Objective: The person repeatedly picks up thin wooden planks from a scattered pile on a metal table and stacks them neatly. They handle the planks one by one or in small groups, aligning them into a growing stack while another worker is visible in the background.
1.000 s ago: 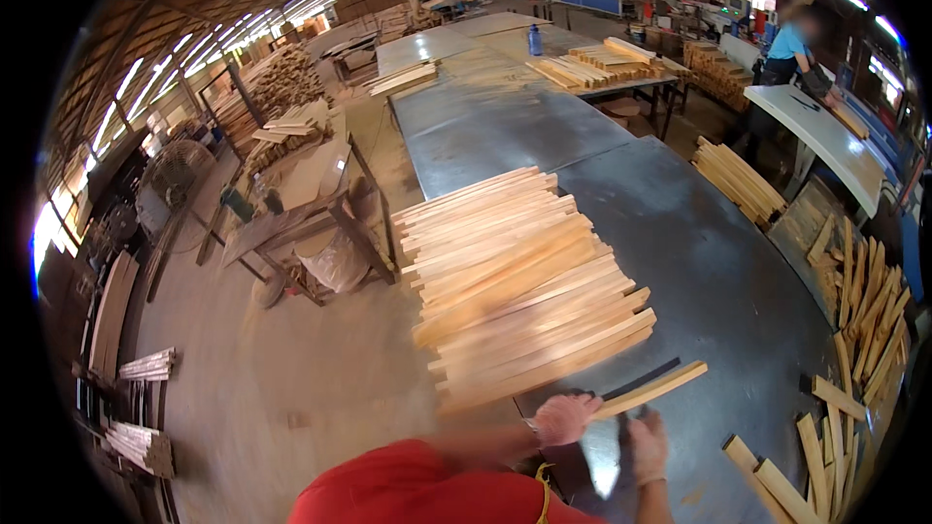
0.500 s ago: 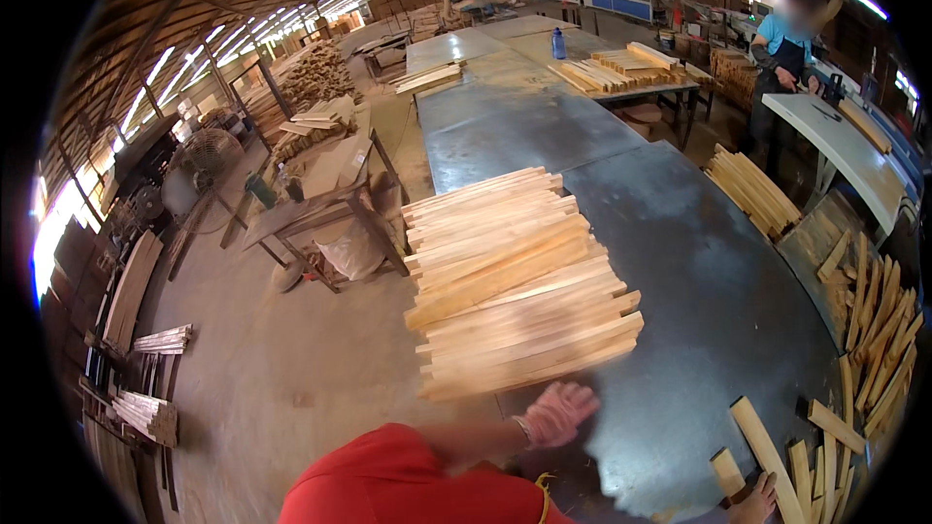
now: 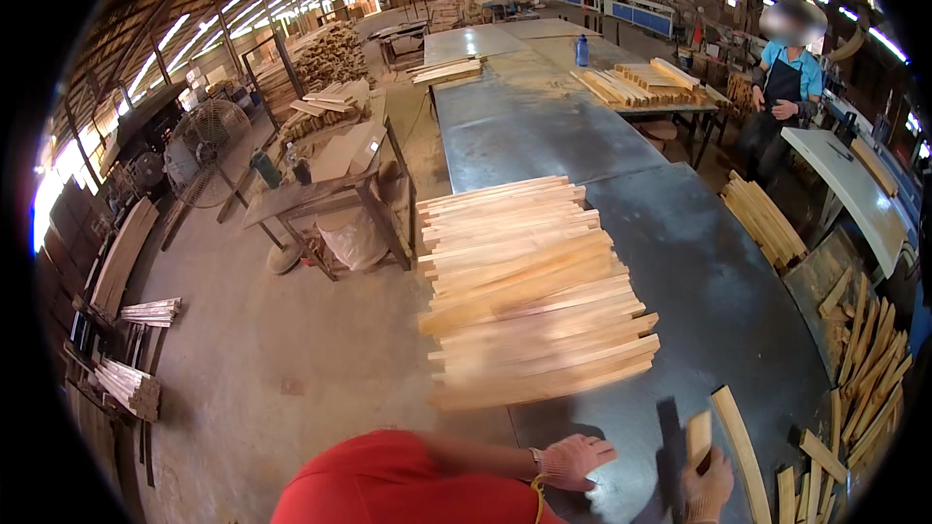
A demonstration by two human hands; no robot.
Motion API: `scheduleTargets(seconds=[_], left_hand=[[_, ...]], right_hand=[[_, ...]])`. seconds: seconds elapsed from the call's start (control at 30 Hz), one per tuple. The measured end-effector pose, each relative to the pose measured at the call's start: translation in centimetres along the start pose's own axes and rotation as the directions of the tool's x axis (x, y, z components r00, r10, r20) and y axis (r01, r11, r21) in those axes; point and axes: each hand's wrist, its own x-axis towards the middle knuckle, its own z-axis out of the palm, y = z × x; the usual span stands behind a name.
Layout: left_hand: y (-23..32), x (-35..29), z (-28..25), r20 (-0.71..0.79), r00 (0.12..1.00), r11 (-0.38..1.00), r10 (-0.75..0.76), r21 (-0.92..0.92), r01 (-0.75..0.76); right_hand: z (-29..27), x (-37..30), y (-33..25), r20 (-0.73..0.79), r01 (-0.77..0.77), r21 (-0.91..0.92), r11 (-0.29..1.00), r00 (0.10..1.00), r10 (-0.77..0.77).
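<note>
My right hand [image 3: 709,491] grips a short wooden strip [image 3: 698,440], which stands raised at the lower right and throws a dark shadow on the metal tabletop [image 3: 709,277]. Pale pink work glove on, my left hand [image 3: 575,461] stretches over the near part of the top, fingers extended and holding nothing. Just beyond it lies a wide layer of light wooden strips [image 3: 534,291], laid side by side with uneven ends. A longer strip [image 3: 740,446] rests to the right of my right hand.
Loose wooden strips [image 3: 879,369] are heaped at the right edge, and a neat row of strips [image 3: 764,218] lies beyond them. A person in an apron [image 3: 784,92] stands by a white-topped table [image 3: 845,175]. A blue bottle [image 3: 582,50] stands farther back; a low wooden bench [image 3: 330,189] is at left.
My right hand has lifted the short strip from among the loose pieces and moved left with it. My left hand has shifted slightly down and right. The other person now stands more upright.
</note>
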Motion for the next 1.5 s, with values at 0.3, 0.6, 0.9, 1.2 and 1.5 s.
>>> scheduleTargets(seconds=[0.3, 0.6, 0.9, 1.2, 1.5], left_hand=[[-0.7, 3.6, -1.7, -0.165, 0.973, 0.981, -0.159, 0.081, 0.174], [-12.7, -1.5, -4.5, -0.364, 0.931, 0.713, 0.005, 0.654, 0.252], [-8.4, 2.9, -5.3, -0.384, 0.902, 0.666, -0.197, 0.623, 0.411], [-10.2, 1.9, -3.3, -0.406, 0.892, 0.588, -0.201, 0.678, 0.441], [2.1, 2.8, -0.2, -0.070, 0.996, 0.988, -0.048, 0.142, 0.058]], right_hand=[[2.8, 0.8, -10.9, 0.015, -0.036, 0.996, 0.086, 0.972, 0.234], [3.2, -6.8, 9.2, 0.100, -0.406, 0.564, 0.719, 0.898, 0.429], [-1.0, 4.8, 21.0, -0.059, -0.237, -0.182, 0.954, 0.971, 0.230], [3.6, 0.7, 16.7, 0.317, -0.181, 0.129, 0.975, 0.939, 0.132], [10.3, -5.8, -1.3, 0.310, -0.390, 0.896, 0.211, 0.892, 0.330]])
